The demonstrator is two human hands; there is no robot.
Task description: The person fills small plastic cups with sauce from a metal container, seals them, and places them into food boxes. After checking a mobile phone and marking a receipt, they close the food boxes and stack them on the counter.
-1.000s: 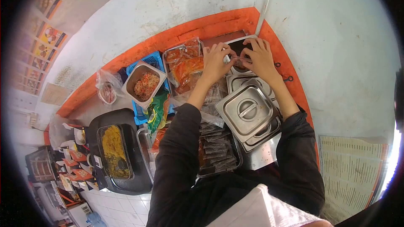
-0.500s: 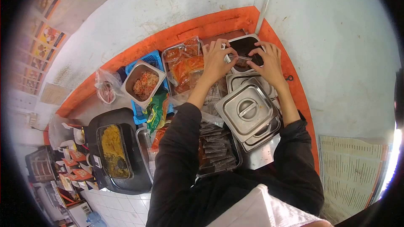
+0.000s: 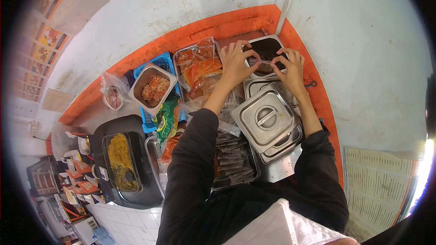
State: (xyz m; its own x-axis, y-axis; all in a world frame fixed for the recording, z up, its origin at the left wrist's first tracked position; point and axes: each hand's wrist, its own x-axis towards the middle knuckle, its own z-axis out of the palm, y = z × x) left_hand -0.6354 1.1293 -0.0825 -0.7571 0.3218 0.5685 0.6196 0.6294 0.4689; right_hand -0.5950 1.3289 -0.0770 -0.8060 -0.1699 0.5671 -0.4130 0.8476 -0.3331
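My left hand (image 3: 235, 65) and my right hand (image 3: 291, 69) meet over a deep steel food pan (image 3: 270, 39) with a dark inside. Each hand is closed in a pinch on one side of a small clear plastic bag (image 3: 263, 66), held stretched between the fingertips. Something brownish shows through the plastic, too small to identify. Just below the pan, toward my body, lie stacked steel lids (image 3: 275, 113) with handles. Left of my left hand, a metal tray holds clear packets of orange-red food (image 3: 200, 70).
Small dark packets (image 3: 234, 156) fill a tray near my body. A steel pan of chopped food (image 3: 155, 90) stands on a blue basket (image 3: 167, 63), beside a green packet (image 3: 168, 118). Farther left is a black tub of yellow food (image 3: 120, 154). An orange-edged wall borders the counter.
Both hands stay over the pan with the bag between them. The fingers have shifted slightly to the right, and the view has moved a little.
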